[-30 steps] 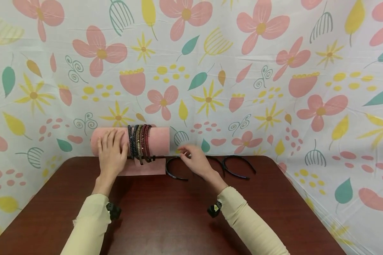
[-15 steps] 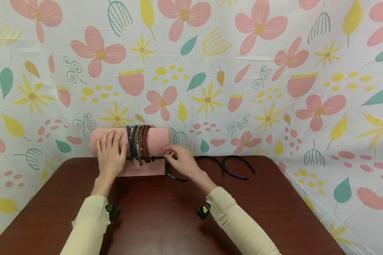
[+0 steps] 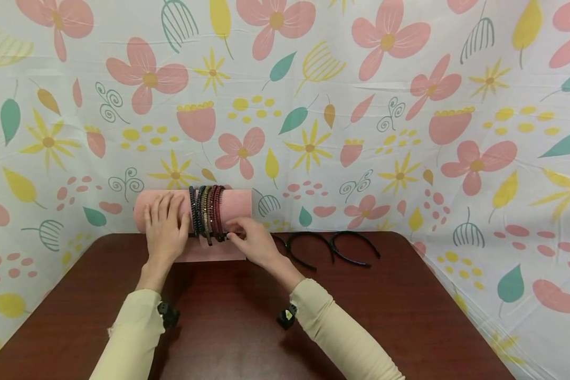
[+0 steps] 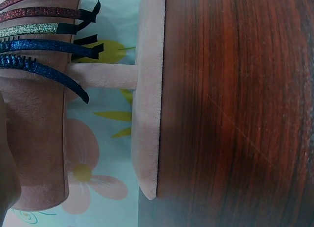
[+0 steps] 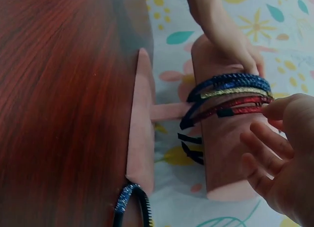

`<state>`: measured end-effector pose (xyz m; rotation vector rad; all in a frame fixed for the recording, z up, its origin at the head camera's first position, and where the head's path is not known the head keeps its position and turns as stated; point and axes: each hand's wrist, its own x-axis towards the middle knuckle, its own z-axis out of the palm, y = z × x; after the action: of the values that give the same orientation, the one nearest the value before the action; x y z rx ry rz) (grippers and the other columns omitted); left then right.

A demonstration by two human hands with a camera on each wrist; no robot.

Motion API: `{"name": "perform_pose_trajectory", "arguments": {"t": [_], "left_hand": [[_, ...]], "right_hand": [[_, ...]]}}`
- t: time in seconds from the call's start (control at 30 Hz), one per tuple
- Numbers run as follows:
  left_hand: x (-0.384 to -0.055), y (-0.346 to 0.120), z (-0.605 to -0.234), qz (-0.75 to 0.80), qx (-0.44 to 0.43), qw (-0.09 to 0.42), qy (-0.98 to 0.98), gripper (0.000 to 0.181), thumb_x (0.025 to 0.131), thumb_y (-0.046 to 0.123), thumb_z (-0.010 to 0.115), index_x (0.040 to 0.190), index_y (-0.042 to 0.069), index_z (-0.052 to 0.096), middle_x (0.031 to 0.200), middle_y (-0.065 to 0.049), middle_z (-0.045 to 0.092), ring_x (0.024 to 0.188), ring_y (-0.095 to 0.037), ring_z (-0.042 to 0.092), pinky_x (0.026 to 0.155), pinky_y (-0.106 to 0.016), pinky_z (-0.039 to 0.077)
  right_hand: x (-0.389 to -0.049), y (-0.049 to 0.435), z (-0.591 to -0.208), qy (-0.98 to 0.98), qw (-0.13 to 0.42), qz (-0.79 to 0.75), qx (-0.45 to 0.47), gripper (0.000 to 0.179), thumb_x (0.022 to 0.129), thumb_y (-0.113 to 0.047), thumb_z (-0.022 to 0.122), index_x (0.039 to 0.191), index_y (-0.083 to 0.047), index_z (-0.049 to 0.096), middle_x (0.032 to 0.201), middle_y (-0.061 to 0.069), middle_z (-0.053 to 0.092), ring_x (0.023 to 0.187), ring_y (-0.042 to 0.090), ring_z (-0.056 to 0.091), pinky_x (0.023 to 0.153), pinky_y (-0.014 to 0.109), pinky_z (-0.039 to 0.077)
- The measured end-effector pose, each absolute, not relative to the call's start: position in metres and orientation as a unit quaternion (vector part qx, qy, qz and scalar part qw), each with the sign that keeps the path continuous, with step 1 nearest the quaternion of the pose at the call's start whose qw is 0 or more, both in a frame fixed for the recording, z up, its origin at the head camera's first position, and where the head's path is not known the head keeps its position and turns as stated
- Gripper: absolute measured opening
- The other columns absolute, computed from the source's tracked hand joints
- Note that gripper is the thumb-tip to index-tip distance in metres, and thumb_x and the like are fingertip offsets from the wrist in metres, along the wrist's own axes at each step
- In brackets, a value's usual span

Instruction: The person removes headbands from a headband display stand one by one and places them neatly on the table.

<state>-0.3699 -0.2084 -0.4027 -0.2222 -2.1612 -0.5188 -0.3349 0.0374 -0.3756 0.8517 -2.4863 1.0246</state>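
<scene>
A pink velvety headband stand, with its roll (image 3: 239, 203) lying across a post and base (image 3: 211, 255), sits at the table's back left. Several glittery headbands hang side by side on the roll: blue ones (image 4: 46, 72), a pale gold one (image 5: 228, 92) and red ones (image 5: 248, 110). My left hand (image 3: 165, 227) rests on the roll's left part, fingers stretched over its top. At the right side of the row is my right hand (image 3: 254, 241), thumb and fingertips by a red headband, other fingers loosely bent. Its fingertip contact is partly hidden.
To the right of the stand, dark headbands (image 3: 309, 264) lie in a row along the back table edge, one with blue glitter (image 5: 126, 195). Behind the brown table (image 3: 237, 322) hangs a flowered cloth (image 3: 309, 95).
My right hand has moved left, from above the loose headbands to the red headbands on the roll. My left hand stays on the roll.
</scene>
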Motion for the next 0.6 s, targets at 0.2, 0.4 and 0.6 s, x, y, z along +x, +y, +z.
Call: {"name": "perform_pose_trajectory", "arguments": {"t": [0.2, 0.4, 0.6], "left_hand": [[-0.369, -0.208, -0.402, -0.211, -0.09, 0.435, -0.871, 0.046, 0.102, 0.033, 0.044, 0.143, 0.013, 0.046, 0.154, -0.014, 0.037, 0.147, -0.034, 0.024, 0.122, -0.056, 0.005], [-0.369, -0.208, -0.402, -0.209, -0.092, 0.437, -0.87, 0.046, 0.101, 0.033, 0.044, 0.142, 0.013, 0.047, 0.154, -0.014, 0.037, 0.146, -0.034, 0.025, 0.122, -0.057, 0.006], [-0.368, -0.208, -0.401, -0.21, -0.093, 0.438, -0.869, 0.046, 0.101, 0.033, 0.044, 0.142, 0.012, 0.047, 0.154, -0.014, 0.038, 0.146, -0.034, 0.025, 0.122, -0.057, 0.005]], "right_hand": [[-0.335, 0.031, -0.382, -0.879, 0.152, 0.358, 0.276, 0.029, 0.097, -0.024, 0.064, 0.125, -0.017, 0.065, 0.118, -0.001, 0.068, 0.098, 0.012, 0.068, 0.081, 0.023, 0.056], [-0.336, 0.026, -0.391, -0.887, 0.152, 0.357, 0.251, 0.031, 0.097, -0.028, 0.063, 0.127, -0.021, 0.062, 0.122, -0.004, 0.068, 0.101, 0.015, 0.07, 0.08, 0.026, 0.057], [-0.335, 0.017, -0.398, -0.896, 0.149, 0.349, 0.23, 0.035, 0.096, -0.032, 0.065, 0.13, -0.025, 0.06, 0.118, -0.006, 0.07, 0.09, 0.01, 0.069, 0.067, 0.024, 0.053]]}}
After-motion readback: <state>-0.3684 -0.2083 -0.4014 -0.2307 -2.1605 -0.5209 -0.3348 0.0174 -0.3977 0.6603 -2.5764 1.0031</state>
